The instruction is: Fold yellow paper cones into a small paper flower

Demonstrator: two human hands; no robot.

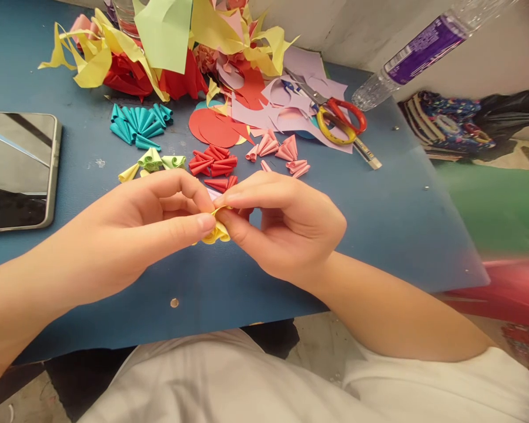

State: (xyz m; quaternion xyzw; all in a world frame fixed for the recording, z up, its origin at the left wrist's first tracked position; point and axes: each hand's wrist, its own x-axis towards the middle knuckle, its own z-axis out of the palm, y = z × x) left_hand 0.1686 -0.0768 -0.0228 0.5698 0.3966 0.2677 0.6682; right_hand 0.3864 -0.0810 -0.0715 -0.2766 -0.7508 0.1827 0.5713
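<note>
My left hand (pixel 158 220) and my right hand (pixel 286 220) meet above the blue table, both pinching a small curled piece of yellow paper (pixel 221 209). Just below the fingertips several rolled yellow paper cones (pixel 218 233) show, partly hidden by my thumbs. Beyond the hands lie small groups of paper cones: teal cones (pixel 140 124), green cones (pixel 150 158), red cones (pixel 214 160) and pink cones (pixel 286 148). A bit of pale lilac paper (pixel 213 193) peeks out behind my fingers.
A phone (pixel 17 170) lies at the left of the table (pixel 167 329). Scissors (pixel 335 117) and a cutter knife (pixel 367 153) rest on lilac paper scraps (pixel 286 111). Red paper circles (pixel 214 126) lie near a heap of scraps (pixel 127 76). A plastic bottle (pixel 423 50) is at upper right.
</note>
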